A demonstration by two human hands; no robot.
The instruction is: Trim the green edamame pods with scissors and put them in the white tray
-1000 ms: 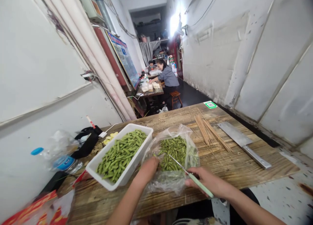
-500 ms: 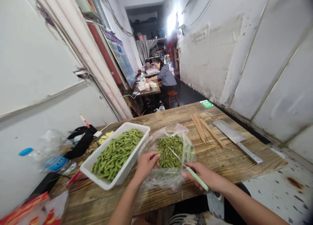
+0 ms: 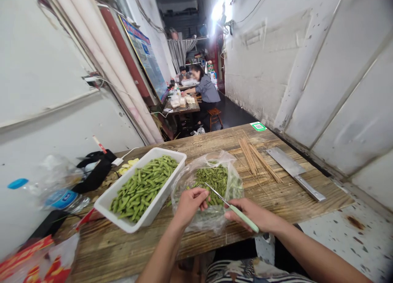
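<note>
Just inside table (image 3: 285, 213) edge: left hand (image 3: 188, 203) around pod (image 3: 205, 198), right hand (image 3: 256, 216) around blade (image 3: 215, 193).

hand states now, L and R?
Left hand: closed, pinching a green pod over the plastic bag.
Right hand: closed, holding a green-handled blade.

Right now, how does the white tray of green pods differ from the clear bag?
The white tray is rigid and rectangular; the clear bag is soft and crumpled. The tray lies untouched on the left; the left hand is at the bag's mouth and the right hand holds a green-handled blade over it. Both hold green pods and rest on the wooden table.
</note>
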